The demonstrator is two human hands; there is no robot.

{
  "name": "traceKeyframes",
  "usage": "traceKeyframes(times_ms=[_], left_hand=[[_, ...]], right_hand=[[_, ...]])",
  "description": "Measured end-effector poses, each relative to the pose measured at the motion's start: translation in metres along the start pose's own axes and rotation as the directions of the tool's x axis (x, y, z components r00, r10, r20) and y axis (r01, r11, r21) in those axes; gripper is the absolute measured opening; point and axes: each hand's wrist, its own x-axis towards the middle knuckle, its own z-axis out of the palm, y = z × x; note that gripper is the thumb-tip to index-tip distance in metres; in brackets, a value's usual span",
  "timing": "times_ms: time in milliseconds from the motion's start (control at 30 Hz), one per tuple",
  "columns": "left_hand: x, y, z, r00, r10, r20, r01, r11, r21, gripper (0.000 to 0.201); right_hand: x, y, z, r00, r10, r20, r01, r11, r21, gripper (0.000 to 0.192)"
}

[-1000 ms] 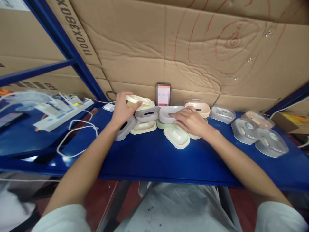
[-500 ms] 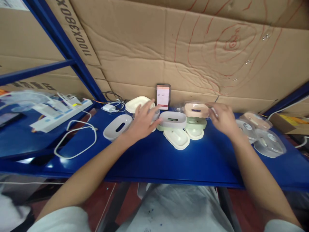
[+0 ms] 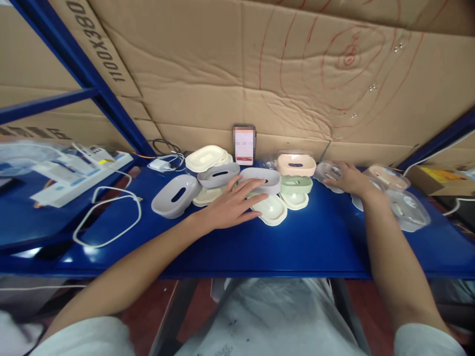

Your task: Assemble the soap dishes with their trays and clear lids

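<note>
My left hand [image 3: 235, 202] is spread, palm down, its fingertips over the front of a pale grey oval dish [image 3: 261, 178] with a slot. Just below the fingers lies a cream oval insert [image 3: 273, 210]. My right hand [image 3: 352, 179] has its thumb and fingers at the right side of a clear plastic lid [image 3: 323, 174], which looks pinched between them. Left of that lid sit a peach slotted dish [image 3: 296, 164] and a green one [image 3: 297, 185]. Two more grey dishes, one tilted [image 3: 176, 195] and one farther back [image 3: 218, 175], stand left of my left hand.
Cream pieces [image 3: 208, 157] are piled at the back. A phone [image 3: 244, 144] leans on the cardboard wall [image 3: 193, 64]. At right are more clear lids [image 3: 407, 210] and another peach piece [image 3: 388, 177]. A power strip [image 3: 83, 180] and white cable [image 3: 107, 243] lie left.
My left hand has moved right and toward me, uncovering the rear grey dish. My right hand has moved right, away from the peach dish, and the clear lid now shows at its fingers.
</note>
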Motion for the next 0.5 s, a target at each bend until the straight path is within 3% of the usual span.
traceKeyframes(times_ms=[300, 500], left_hand=[[-0.001, 0.003, -0.005, 0.998, 0.02, -0.056, -0.019, 1.0, 0.016, 0.039], [0.0, 0.003, -0.007, 0.999, 0.008, -0.053, -0.01, 0.999, -0.04, 0.034]], right_hand=[[0.004, 0.001, -0.003, 0.991, 0.135, -0.021, -0.134, 0.99, 0.052, 0.072], [-0.002, -0.002, -0.015, 0.992, 0.122, 0.013, -0.123, 0.989, 0.088, 0.067]])
